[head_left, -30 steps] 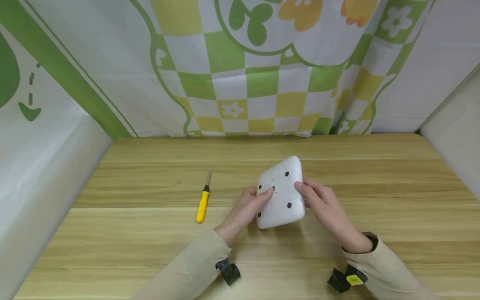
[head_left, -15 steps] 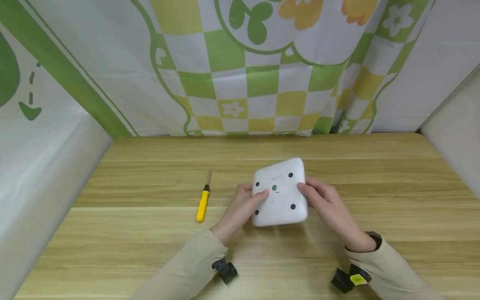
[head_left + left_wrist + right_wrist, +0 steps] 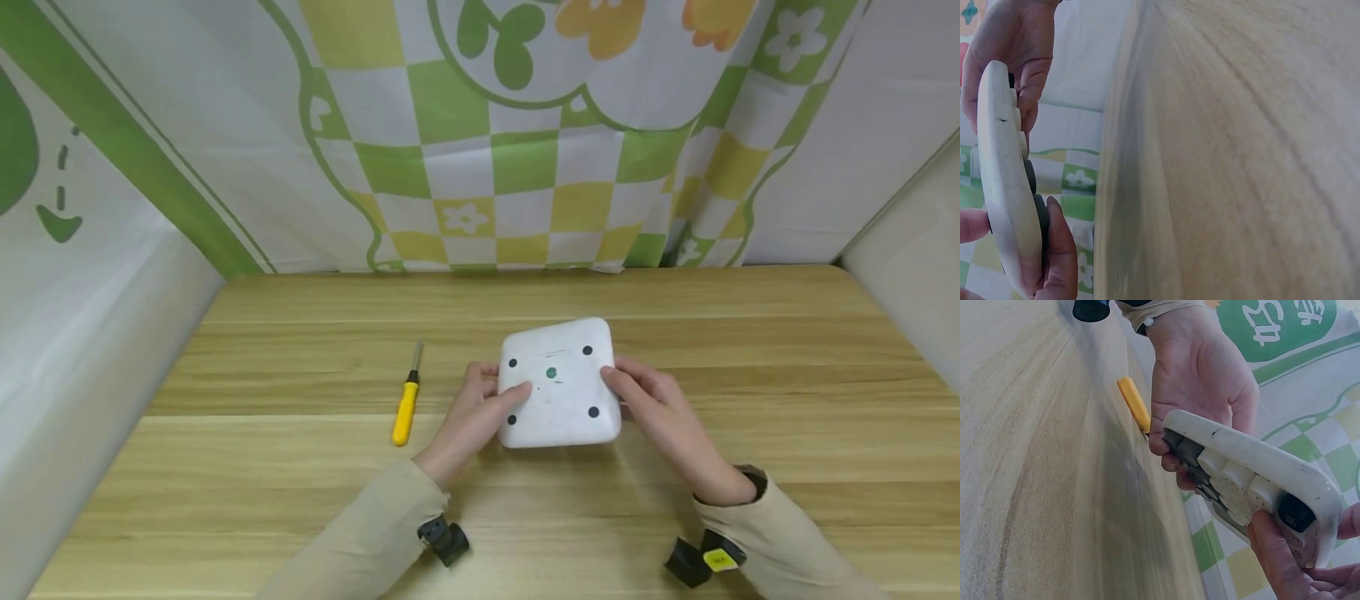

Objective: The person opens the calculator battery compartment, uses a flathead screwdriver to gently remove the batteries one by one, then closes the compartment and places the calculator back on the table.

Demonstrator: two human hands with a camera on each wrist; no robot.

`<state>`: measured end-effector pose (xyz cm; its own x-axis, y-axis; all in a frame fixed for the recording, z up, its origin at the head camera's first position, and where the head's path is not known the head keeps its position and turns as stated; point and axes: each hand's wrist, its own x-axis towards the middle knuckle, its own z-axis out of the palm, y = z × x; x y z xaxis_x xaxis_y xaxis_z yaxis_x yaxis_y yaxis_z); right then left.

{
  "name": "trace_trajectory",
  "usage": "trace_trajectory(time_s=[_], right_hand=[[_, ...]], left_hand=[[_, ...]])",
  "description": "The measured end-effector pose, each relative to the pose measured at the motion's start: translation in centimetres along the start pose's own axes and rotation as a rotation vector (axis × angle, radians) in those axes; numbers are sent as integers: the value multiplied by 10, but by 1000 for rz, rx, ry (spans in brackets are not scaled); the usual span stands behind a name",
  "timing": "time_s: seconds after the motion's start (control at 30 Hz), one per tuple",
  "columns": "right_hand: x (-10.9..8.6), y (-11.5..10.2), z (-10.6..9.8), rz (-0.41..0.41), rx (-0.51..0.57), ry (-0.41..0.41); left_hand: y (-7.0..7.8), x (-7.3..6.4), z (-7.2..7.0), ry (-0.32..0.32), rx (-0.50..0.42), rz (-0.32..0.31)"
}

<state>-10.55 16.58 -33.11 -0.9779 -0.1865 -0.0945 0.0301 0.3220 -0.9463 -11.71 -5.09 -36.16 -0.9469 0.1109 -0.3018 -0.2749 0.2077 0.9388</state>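
A white calculator (image 3: 562, 417) is held above the table, its back with dark round feet and a green dot turned up to the head view. My left hand (image 3: 471, 417) grips its left side, thumb on the back and fingers underneath. At the opposite edge my right hand (image 3: 663, 421) pinches it the same way. Keys (image 3: 1232, 481), white and dark, show on its underside in the right wrist view, where right-hand fingers (image 3: 1272, 550) lie against them. Seen edge-on in the left wrist view, the calculator (image 3: 1007, 169) stands between both hands.
A yellow-handled screwdriver (image 3: 406, 408) lies on the wooden table (image 3: 262, 467), left of the calculator. Behind the table's far edge hangs a green, yellow and white checked curtain (image 3: 525, 167). Small black cameras (image 3: 447, 543) are strapped to both wrists.
The calculator has turned so its back faces the head view more squarely. My left hand has shifted slightly left, its thumb moving away from the green dot; my right hand has shifted slightly right.
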Motion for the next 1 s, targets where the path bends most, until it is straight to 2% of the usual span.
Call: trace_trajectory(time_s=[0.27, 0.73, 1.0], right_hand=[[1, 2, -1, 37, -34, 23], [4, 7, -1, 62, -90, 18], [6, 9, -1, 80, -108, 16]], left_hand=[[1, 0, -2, 21, 43, 3], [3, -2, -3, 26, 41, 24], [2, -1, -5, 22, 43, 61]])
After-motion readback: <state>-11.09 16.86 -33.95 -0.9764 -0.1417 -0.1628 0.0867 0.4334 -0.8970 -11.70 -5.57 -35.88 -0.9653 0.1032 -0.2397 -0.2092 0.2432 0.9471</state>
